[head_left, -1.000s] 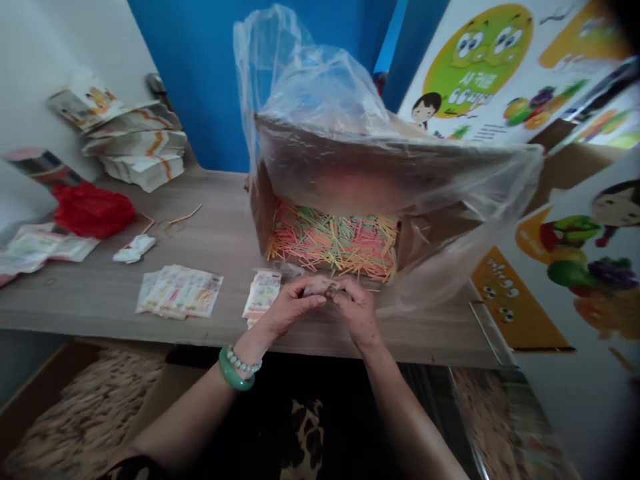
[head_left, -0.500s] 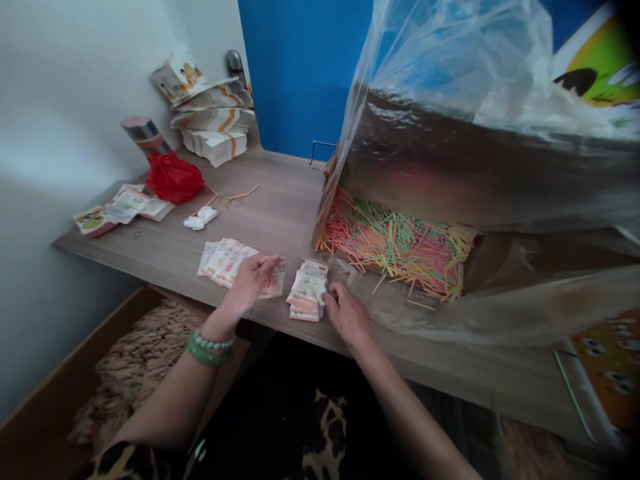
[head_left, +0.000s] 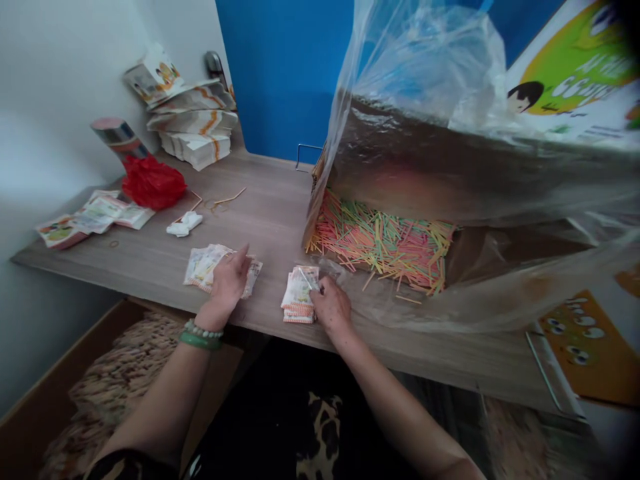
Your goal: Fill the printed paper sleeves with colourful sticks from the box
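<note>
A fanned row of small printed packets (head_left: pixel 200 265) lies near the table's front edge. Over its right end rests my left hand (head_left: pixel 230 277), fingers apart, with packets showing on both sides of it. To the right, a short stack of similar packets (head_left: pixel 300 293) sits at the edge. My right hand (head_left: pixel 333 303) touches the right side of that stack, thumb and forefinger pinched at the top packet. Beyond it, many thin pink, green and yellow sticks (head_left: pixel 385 240) fill a box lined with clear plastic (head_left: pixel 425 180).
A red plastic bag (head_left: pixel 154 183), a crumpled white tissue (head_left: pixel 185 224) and more packets (head_left: pixel 100 213) lie at the left. Stacked white folded packaging (head_left: pixel 195 147) stands at the back, beside a blue panel (head_left: pixel 295 73). A box of wrapped pieces (head_left: pixel 125 373) is below the table.
My left hand has moved left onto the fanned packets, covering the one that lay at the right end. My right hand has closed in on the stack's top packet. The view has shifted slightly right.
</note>
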